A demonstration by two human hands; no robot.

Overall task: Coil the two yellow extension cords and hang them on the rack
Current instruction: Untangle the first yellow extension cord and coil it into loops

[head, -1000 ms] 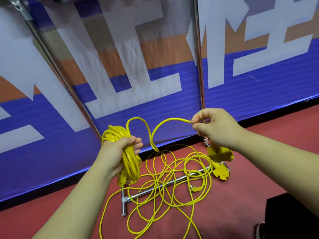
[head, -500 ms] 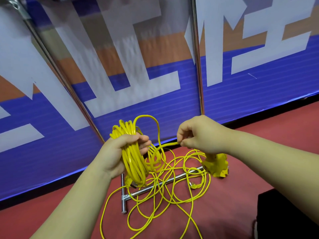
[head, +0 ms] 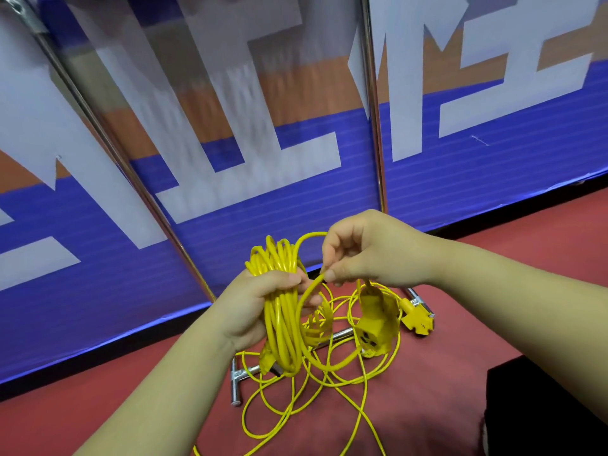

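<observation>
Low over the red floor [head: 460, 340], in front of a blue-and-white printed banner [head: 263, 205], both hands work close together.

The left hand [head: 260, 307] grips a bundled coil of thin yellow extension cord [head: 283, 337]. Its fingers are curled round the gathered turns, so loops stand above the fist and hang below it. Judged purpose: a fixed anchor for each new turn.

The right hand [head: 375, 255] pinches a single yellow strand [head: 301, 304] between thumb and forefinger, just beside the left fingertips, with its other fingers curled. It appears to be laying the next loop onto the bundle.

A yellow multi-outlet socket block [head: 375, 330] hangs just below the right hand. A loose tangle of yellow cord [head: 296, 409] lies on the floor, draped over the chrome tube foot [head: 237, 380] of the rack. A second yellow plug end [head: 416, 320] rests beside that foot. Which loops belong to which cord cannot be told.

Clearance: a vertical chrome upright [head: 375, 126] stands behind the hands and a slanted chrome pole [head: 131, 179] to the left. A black object [head: 543, 406] bounds the lower right. Bare floor lies left of the tangle. Judged hazard: cord drawn upward may catch on the foot's tube ends. No hanging bar is in view, so hanging appears some way off.
</observation>
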